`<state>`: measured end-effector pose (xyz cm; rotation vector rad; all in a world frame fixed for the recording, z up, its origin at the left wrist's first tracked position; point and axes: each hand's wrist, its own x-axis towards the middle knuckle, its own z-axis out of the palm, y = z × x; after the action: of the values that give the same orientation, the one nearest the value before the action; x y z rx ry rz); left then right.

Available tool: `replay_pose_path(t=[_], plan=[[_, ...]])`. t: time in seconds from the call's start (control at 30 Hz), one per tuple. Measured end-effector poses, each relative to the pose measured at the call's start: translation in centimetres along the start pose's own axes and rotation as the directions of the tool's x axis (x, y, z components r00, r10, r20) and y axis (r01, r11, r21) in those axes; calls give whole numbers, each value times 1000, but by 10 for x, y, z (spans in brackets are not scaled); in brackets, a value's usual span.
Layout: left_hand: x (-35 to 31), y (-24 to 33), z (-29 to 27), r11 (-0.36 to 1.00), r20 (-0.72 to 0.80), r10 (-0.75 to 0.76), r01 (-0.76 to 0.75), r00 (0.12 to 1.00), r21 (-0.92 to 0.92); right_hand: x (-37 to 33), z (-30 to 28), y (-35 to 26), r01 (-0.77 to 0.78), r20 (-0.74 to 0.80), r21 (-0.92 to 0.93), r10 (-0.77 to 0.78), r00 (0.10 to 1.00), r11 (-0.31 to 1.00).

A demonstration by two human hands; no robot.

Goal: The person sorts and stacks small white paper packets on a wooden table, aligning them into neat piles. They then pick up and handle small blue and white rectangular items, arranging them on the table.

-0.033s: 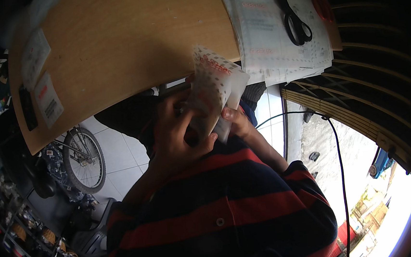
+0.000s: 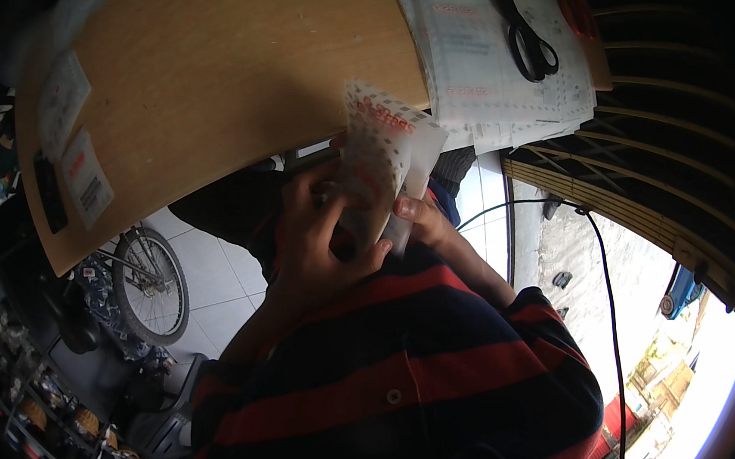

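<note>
A translucent plastic sheet (image 2: 384,146), printed with red lettering and rows of small dark checks, is folded over between my hands just off the near edge of the table. My left hand (image 2: 316,233) has its fingers curled round the left side of the sheet, its thumb reaching across the lower end. On the right side, the thumb of my right hand (image 2: 425,221) presses against the sheet, while its other fingers are hidden behind. Whether anything lies inside the fold, I cannot tell.
The wooden table (image 2: 226,77) bears a stack of similar printed sheets (image 2: 495,90) at right, with black-handled scissors (image 2: 533,52) on top. At left lie a small white printed packet (image 2: 87,178) and a black object (image 2: 49,192). A bicycle wheel (image 2: 149,285) stands below; a black cable (image 2: 608,297) hangs at right.
</note>
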<state>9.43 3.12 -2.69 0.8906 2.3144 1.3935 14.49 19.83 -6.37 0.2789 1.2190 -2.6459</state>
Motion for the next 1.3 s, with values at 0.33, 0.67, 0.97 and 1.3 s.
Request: replay_pose_path(t=[0.33, 0.67, 0.97, 1.3], plan=[[23, -4, -35, 948, -175, 242, -194, 954, 252, 27, 26, -12, -106, 255, -14, 106, 961, 994], [16, -5, -37, 971, -71, 180, -165, 981, 175, 23, 9, 19, -218, 305, 11, 205, 930, 976], [15, -8, -56, 909, -67, 237, -197, 969, 368, 20, 11, 5, -355, 368, -5, 332, 869, 935], [39, -14, -66, 972, 162, 231, -233, 959, -5, 22, 9, 9, -371, 322, -52, 367, 873, 927]])
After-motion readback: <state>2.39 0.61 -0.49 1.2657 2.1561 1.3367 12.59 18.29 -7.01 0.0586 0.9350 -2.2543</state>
